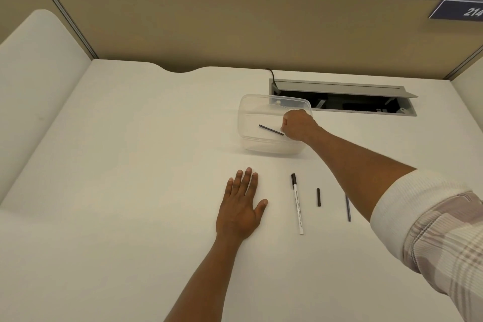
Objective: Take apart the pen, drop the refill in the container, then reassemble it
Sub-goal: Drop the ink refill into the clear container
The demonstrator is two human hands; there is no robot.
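Note:
A clear plastic container [247, 123] stands on the white desk. My right hand [298, 125] reaches over its right rim, fingers curled, touching the end of a thin dark refill [270, 130] that lies slanted inside the container. My left hand [241, 204] rests flat on the desk, fingers spread, holding nothing. To its right lies the white pen barrel [298, 206] with a black tip end, then a short black cap piece [318, 197], then another thin dark rod [348, 208] partly under my right forearm.
An open cable tray [339, 102] with a black cord [271, 76] is set into the desk right behind the container. Beige partition walls [235, 26] close off the back and left. A white curved panel [34, 73] stands at the left.

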